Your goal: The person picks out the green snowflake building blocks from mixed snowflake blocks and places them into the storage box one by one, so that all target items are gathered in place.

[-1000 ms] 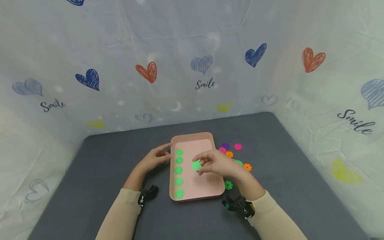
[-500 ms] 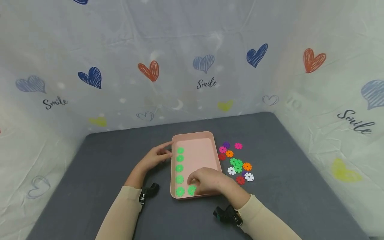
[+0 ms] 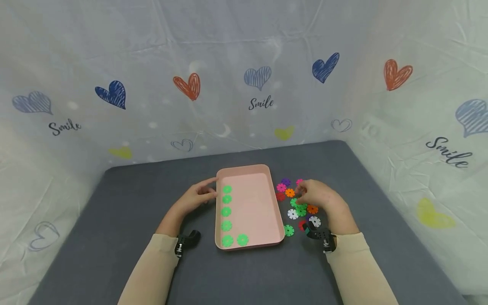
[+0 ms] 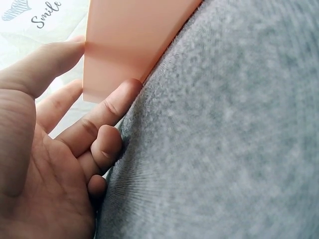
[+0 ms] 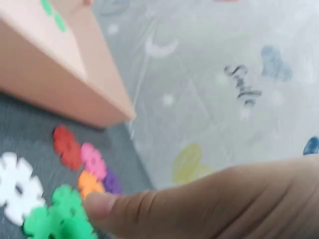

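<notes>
Tray (image 3: 253, 207) touches part-spread L grip (image 3: 193, 200); bent R grip (image 3: 321, 198) nr discs (image 3: 301, 211).

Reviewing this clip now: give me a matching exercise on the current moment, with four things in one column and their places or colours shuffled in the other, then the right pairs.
Things
1. Tray
2. Left hand
3. Discs inside the tray
4. Right hand

Places or colours
A. all green
B. over the loose discs
C. pale pink
D. at the left side of the tray

Pairs: 1-C, 2-D, 3-A, 4-B
</notes>
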The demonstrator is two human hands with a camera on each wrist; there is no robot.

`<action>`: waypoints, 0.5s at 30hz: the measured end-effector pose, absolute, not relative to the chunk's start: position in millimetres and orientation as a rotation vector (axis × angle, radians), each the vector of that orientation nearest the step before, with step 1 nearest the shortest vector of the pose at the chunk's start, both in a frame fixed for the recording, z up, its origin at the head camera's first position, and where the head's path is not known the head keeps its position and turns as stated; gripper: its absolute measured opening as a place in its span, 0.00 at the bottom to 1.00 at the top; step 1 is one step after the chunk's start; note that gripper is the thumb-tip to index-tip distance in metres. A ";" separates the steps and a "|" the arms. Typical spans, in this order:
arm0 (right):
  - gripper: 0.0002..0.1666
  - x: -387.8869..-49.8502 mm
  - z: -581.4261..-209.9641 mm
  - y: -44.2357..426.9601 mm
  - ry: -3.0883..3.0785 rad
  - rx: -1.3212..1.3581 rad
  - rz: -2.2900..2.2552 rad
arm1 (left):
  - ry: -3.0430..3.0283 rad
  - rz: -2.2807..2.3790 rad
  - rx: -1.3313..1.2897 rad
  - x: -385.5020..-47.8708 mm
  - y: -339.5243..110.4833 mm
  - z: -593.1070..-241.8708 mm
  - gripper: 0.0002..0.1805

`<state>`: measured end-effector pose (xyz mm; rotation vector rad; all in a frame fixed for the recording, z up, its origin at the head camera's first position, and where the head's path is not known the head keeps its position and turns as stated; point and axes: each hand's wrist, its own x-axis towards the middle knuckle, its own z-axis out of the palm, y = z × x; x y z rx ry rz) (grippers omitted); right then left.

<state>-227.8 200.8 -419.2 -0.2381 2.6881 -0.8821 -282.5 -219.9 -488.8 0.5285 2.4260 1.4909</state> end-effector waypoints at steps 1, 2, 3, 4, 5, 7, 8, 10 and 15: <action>0.17 -228.6 -422.2 203.4 2.676 -0.203 -0.863 | 2.424 1.491 0.530 -282.8 -220.2 -488.9 0.35; 0.16 -229.4 -425.1 205.0 2.671 -0.181 -0.844 | 2.422 1.494 0.529 -282.9 -220.4 -489.2 0.35; 0.15 -230.3 -428.1 205.9 2.675 -0.159 -0.823 | 2.419 1.496 0.530 -282.9 -220.6 -489.4 0.35; 0.14 -231.1 -430.6 206.4 2.681 -0.143 -0.808 | 2.422 1.495 0.528 -282.8 -220.7 -489.5 0.35; 0.13 -231.8 -432.8 206.6 2.689 -0.127 -0.795 | 2.425 1.494 0.526 -282.5 -220.8 -489.5 0.35; 0.14 -233.3 -435.5 207.2 2.702 -0.110 -0.782 | 2.426 1.498 0.528 -282.1 -221.0 -489.3 0.36; 0.15 -233.7 -435.9 207.6 2.710 -0.100 -0.783 | 2.426 1.498 0.528 -282.1 -221.0 -489.3 0.36; 0.16 -233.6 -433.6 209.2 2.724 -0.098 -0.794 | 2.428 1.496 0.529 -281.9 -220.8 -489.0 0.36; 0.09 -230.2 -417.9 208.0 2.738 -0.099 -0.949 | 2.419 1.495 0.533 -281.8 -220.8 -488.0 0.36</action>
